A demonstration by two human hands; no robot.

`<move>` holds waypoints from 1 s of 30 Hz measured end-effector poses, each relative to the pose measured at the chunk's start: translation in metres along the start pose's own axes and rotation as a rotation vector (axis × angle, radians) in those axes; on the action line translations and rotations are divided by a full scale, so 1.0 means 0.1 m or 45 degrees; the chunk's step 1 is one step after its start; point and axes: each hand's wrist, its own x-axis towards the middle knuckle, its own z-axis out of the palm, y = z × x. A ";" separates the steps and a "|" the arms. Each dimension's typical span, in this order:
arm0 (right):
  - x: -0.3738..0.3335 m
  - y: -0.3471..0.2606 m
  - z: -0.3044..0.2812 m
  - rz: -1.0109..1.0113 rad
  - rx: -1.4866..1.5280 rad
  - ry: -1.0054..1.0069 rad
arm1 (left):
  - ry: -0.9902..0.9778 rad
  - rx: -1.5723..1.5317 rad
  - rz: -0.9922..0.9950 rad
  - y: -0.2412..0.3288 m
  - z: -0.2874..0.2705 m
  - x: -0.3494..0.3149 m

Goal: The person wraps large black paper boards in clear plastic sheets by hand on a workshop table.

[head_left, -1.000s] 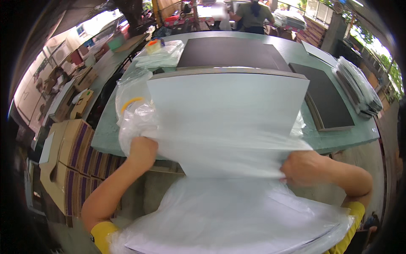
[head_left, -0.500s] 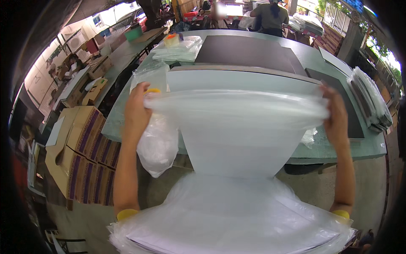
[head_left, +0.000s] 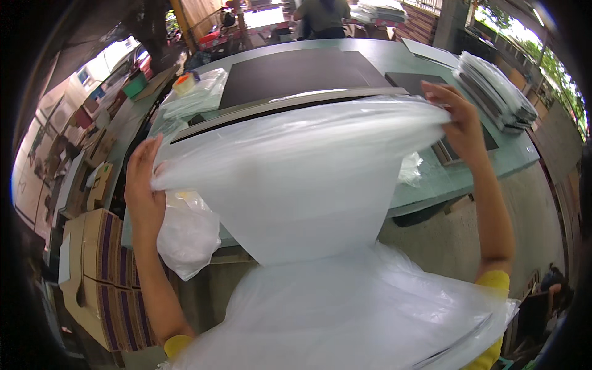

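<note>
A green table (head_left: 441,184) filled the middle of a cluttered workshop. Cloudy plastic film (head_left: 308,320) ran off the lower edge. Above it, left hand (head_left: 145,182) and right hand (head_left: 457,118), fingers part-curled, each pinched an end of a gathered plastic bag (head_left: 296,142) at centre, hiding much of a pale board (head_left: 200,140). Lower-left cartons (head_left: 111,277) had purple bands, print unreadable. Farther up lay a dark panel (head_left: 296,73); a person (head_left: 324,20) was cut off at top.
</note>
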 end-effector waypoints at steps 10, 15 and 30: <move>-0.24 -0.07 -0.26 0.050 -0.177 -0.149 | -0.125 -0.084 0.156 -0.01 -0.16 -0.09; -0.35 0.08 -0.32 0.728 1.123 -0.410 | 0.023 -1.618 -0.743 -0.85 -0.11 -0.71; -1.84 0.80 0.58 1.893 1.435 -0.804 | -1.182 -2.007 -1.214 0.06 -0.11 -1.49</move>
